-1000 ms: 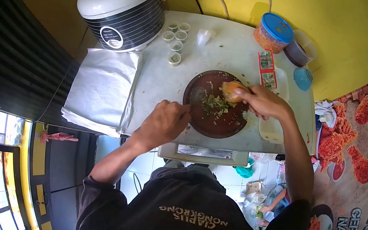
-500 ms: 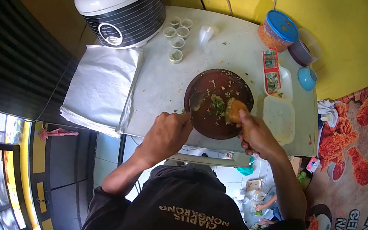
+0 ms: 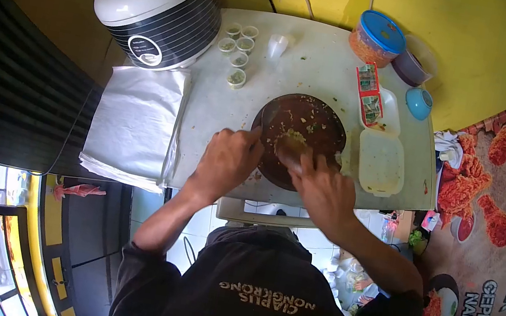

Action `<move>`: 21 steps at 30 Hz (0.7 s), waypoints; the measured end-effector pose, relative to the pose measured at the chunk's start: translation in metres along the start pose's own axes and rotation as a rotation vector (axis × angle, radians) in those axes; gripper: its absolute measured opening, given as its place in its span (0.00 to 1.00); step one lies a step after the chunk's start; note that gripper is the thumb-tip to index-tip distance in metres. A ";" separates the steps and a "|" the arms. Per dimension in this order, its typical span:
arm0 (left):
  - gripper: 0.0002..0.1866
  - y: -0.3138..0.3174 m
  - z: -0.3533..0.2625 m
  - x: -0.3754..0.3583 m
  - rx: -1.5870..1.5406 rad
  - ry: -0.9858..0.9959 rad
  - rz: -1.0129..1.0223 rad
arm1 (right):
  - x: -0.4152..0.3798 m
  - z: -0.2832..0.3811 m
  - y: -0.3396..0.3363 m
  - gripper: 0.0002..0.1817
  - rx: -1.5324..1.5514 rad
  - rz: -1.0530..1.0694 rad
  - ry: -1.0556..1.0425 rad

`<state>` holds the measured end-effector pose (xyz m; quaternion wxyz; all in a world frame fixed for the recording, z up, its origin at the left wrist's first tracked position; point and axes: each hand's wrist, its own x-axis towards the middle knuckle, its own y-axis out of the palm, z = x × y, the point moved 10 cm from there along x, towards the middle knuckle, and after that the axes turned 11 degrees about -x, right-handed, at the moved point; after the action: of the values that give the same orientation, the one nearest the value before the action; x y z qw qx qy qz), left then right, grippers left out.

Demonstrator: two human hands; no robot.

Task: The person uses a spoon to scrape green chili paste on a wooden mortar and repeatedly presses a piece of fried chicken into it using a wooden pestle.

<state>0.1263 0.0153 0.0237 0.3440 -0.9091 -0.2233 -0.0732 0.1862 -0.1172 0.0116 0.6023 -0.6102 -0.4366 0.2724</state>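
Where the brown plate [image 3: 321,112] nears the table edge [image 3: 299,200]: left hand [image 3: 226,160] gripping a spoon [image 3: 267,120], right hand [image 3: 322,193] pressing food [image 3: 292,143].

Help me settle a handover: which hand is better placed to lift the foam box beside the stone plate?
Right, probably. The right hand is at the stone plate's near edge, on the foam box's side. The left hand holds a spoon on the far side.

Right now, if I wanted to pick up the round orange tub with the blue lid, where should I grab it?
Probably around its sides just under the lid, coming from the table's open front. The round orange tub with the blue lid stands upright at the back of the white table, close to the yellow wall, with a dark bowl beside it on the right.
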 end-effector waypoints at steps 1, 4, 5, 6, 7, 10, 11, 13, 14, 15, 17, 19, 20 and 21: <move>0.08 0.008 0.006 0.006 0.069 -0.007 0.039 | 0.005 -0.005 -0.003 0.24 -0.003 0.002 0.003; 0.13 0.014 0.002 0.015 0.141 0.052 0.072 | 0.037 -0.054 0.027 0.26 0.178 0.259 0.110; 0.13 0.016 -0.004 0.014 0.137 0.110 0.074 | 0.048 -0.078 0.043 0.28 0.261 0.240 0.127; 0.13 0.022 0.000 0.011 0.135 0.114 0.073 | 0.059 -0.095 0.057 0.31 0.494 0.331 0.139; 0.13 0.034 0.008 0.004 0.092 0.122 0.101 | 0.062 -0.102 0.055 0.33 0.604 0.521 0.236; 0.13 0.032 -0.008 -0.011 0.061 0.144 0.111 | 0.079 -0.120 0.068 0.34 0.472 0.598 0.302; 0.13 0.024 -0.021 -0.014 0.070 0.155 0.094 | 0.083 -0.121 0.067 0.34 0.474 0.596 0.307; 0.13 0.010 -0.035 -0.018 0.058 0.100 0.111 | 0.085 -0.102 0.060 0.35 0.374 0.727 0.240; 0.13 0.007 -0.032 -0.019 0.047 0.042 0.123 | 0.085 -0.098 0.064 0.35 0.376 0.729 0.243; 0.13 0.006 -0.027 -0.020 0.046 0.041 0.125 | 0.090 -0.087 0.063 0.34 0.364 0.663 0.143; 0.12 -0.006 -0.036 -0.021 0.072 0.221 0.004 | 0.086 -0.063 0.048 0.30 0.253 0.554 0.054; 0.11 -0.007 -0.032 -0.016 0.041 0.159 0.027 | 0.065 -0.038 0.032 0.25 0.090 0.461 0.108; 0.11 -0.006 -0.027 -0.014 0.015 0.100 0.060 | 0.061 -0.034 0.037 0.23 0.078 0.415 0.151; 0.11 -0.005 -0.024 -0.011 0.018 0.098 0.055 | 0.062 -0.033 0.038 0.20 0.057 0.450 0.145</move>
<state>0.1142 -0.0008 0.0416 0.3644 -0.9072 -0.1815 -0.1062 0.2515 -0.0764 -0.0097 0.5733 -0.6928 -0.2374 0.3673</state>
